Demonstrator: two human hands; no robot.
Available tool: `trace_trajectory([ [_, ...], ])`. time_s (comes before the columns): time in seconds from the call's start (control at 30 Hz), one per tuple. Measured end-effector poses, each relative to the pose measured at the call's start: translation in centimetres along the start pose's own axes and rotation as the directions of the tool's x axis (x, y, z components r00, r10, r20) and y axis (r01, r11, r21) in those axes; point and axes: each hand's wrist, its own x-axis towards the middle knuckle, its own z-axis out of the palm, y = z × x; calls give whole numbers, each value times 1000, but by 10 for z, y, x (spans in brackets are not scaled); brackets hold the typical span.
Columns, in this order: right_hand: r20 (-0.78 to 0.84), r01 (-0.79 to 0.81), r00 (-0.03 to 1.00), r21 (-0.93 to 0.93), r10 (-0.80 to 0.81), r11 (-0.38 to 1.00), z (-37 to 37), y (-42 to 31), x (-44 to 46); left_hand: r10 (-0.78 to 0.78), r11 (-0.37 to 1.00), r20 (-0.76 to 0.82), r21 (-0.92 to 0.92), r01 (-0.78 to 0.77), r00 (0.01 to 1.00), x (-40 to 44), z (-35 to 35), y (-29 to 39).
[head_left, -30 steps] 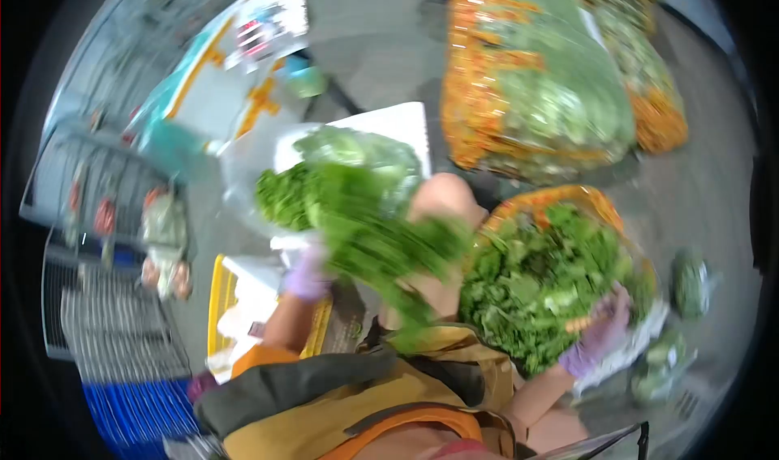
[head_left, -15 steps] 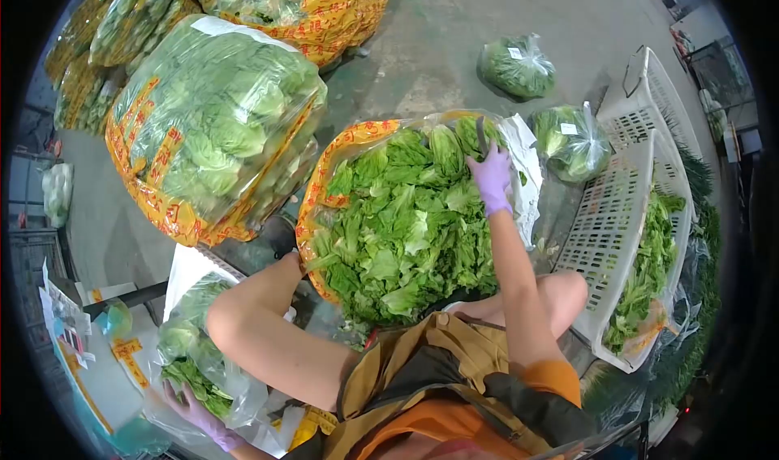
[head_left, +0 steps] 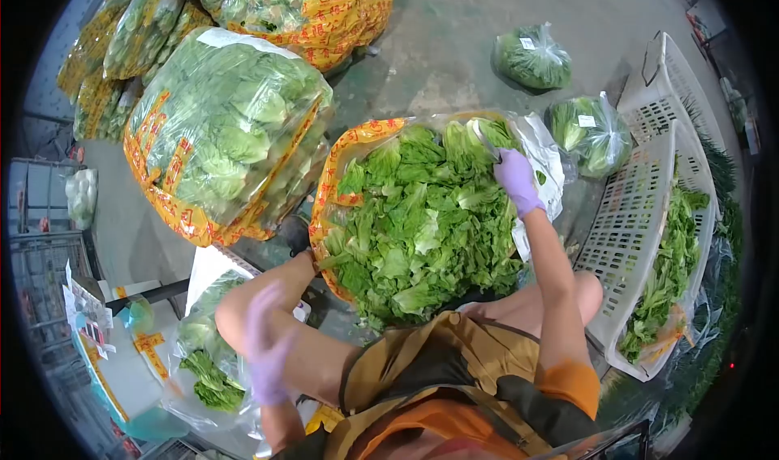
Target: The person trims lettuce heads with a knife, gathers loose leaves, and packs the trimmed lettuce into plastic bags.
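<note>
My right hand, in a purple glove, is closed around a knife whose blade points up and left over the lettuce. The blade lies by a lettuce head at the far side of an opened bag. Loose lettuce leaves fill this bag, with its orange printed plastic rim folded outward. My left hand, gloved in purple too, is raised beside my left knee and blurred by motion. Its fingers stretch out with nothing between them. Below it, a clear plastic bag holds lettuce, with some leaves at its mouth.
A large full lettuce bag stands at the left, with more bags behind. Two tied bags of greens sit on the floor at upper right. White slotted crates at the right hold leaves; white paper edges the opened bag.
My left hand has lifted away from the small lettuce bag and moved right, toward my knee. My right hand with the knife has shifted slightly; the blade now slants left. The view has shifted a little.
</note>
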Motion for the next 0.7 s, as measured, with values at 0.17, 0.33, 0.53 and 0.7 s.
trace_trajectory([
  [0.17,-8,195,979,355,-206,914,-108,-37,-88,-262,754,490,-434,493,831,53,147,-24],
  [0.33,207,132,912,670,-354,731,-151,-64,-179,-161,189,634,-732,654,756,69,209,-54],
  [0.53,28,337,848,742,-529,580,-146,-60,-184,25,703,248,-693,159,968,56,146,-36],
  [0.7,-20,367,908,523,-419,769,-139,-105,-188,314,947,247,-11,-321,917,45,111,-12],
])
